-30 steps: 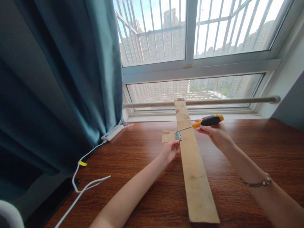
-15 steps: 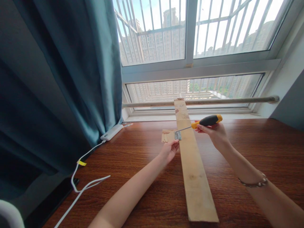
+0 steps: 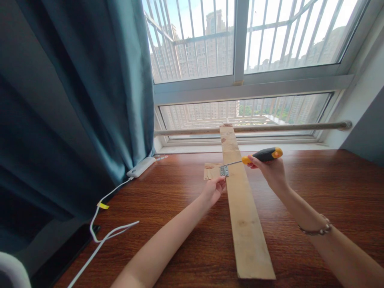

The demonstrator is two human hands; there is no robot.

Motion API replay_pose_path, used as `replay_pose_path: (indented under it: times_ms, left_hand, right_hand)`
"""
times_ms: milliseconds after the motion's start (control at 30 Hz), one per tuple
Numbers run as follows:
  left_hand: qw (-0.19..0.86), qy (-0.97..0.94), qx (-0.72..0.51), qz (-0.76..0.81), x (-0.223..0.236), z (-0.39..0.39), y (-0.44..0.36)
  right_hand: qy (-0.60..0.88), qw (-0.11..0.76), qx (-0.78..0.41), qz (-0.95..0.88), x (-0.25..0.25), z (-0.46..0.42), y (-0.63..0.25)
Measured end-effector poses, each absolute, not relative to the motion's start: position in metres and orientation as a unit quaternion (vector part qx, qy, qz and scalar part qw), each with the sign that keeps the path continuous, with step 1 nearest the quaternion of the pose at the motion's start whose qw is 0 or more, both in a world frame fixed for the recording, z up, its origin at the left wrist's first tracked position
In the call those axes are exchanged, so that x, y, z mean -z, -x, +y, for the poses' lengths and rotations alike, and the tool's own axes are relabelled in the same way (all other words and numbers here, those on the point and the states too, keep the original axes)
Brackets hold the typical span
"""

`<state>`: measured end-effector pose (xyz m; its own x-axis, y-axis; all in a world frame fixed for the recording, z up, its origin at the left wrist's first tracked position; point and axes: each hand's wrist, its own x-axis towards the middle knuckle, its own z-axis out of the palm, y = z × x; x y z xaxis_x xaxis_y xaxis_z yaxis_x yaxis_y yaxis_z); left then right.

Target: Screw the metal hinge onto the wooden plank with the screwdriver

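From where I'm standing, the near end of the long board (image 3: 246,216) comes closest, lying lengthwise over the desk (image 3: 204,248), and neither hand bears down on that end, so a hard sideways push could swing it. Off to the left, the white cable (image 3: 87,266) loops loosely over the desk, well apart from the work; only a wide sweep of the left arm might snag it. Further in, the left hand (image 3: 213,192) has its fingertips bunched at the near edge of the metal hinge (image 3: 224,171), beside the board's left edge; whether they truly pinch the metal I can't tell. The hinge spans the board and the small wood piece (image 3: 209,171), and that little piece looks light enough to skew if those fingertips slacken. The right hand (image 3: 274,172) grasps the screwdriver (image 3: 265,155) near the front of its handle, the shaft slanting low over the board to the hinge's far left corner. I can't make out whether the tip is seated; at such a shallow angle it could slide off, scratch the wood or jab toward the left fingers. Beyond, the board's far end meets the rail (image 3: 285,128) below the window, where a knock could shift it.
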<state>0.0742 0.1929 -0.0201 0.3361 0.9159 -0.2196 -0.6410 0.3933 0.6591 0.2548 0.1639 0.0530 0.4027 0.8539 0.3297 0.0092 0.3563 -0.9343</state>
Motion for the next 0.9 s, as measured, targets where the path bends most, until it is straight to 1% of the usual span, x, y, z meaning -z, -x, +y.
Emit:
replay_pose_path:
  times_ms: [100, 267, 467, 767, 900]
  left_hand:
    - [0.782, -0.234, -0.499, 0.291, 0.021, 0.193, -0.074]
    - [0.778, -0.230, -0.502, 0.299, 0.023, 0.194, -0.074]
    - [0.781, -0.226, -0.499, 0.299, 0.022, 0.193, -0.074]
    - [0.780, -0.230, -0.495, 0.305, 0.019, 0.191, -0.074]
    - [0.780, -0.231, -0.495, 0.305, 0.017, 0.191, -0.073]
  right_hand:
    - [0.467, 0.688, -0.309, -0.462, -0.053, 0.164, -0.255]
    - [0.450, 0.672, -0.352, -0.471, -0.055, 0.163, -0.256]
    - [0.393, 0.671, -0.443, -0.446, -0.059, 0.159, -0.256]
    - [0.349, 0.613, -0.534, -0.467, -0.066, 0.156, -0.266]
    - [0.344, 0.599, -0.534, -0.487, -0.068, 0.154, -0.271]
